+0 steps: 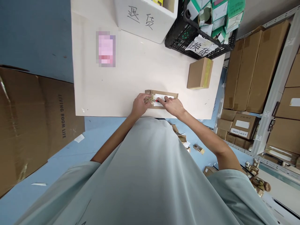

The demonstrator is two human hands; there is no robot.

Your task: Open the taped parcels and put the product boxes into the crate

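A small flat cardboard parcel (pixel 172 94) with a white label lies at the near edge of the pale table (pixel 131 68). My left hand (pixel 140 104) grips its left end, fingers curled over crumpled clear tape. My right hand (pixel 172 105) is closed on a small red-tipped tool, too small to name, pressed against the label on top of the parcel. Both forearms reach out from my light grey-green shirt.
A second taped cardboard box (pixel 200 73) stands at the table's right. A white bin (pixel 146 17) with handwriting and a black crate (pixel 199 28) of green-white boxes sit at the far edge. Shelves of cartons (pixel 255 72) fill the right; a large carton (pixel 35 125) stands left. Scraps litter the blue floor.
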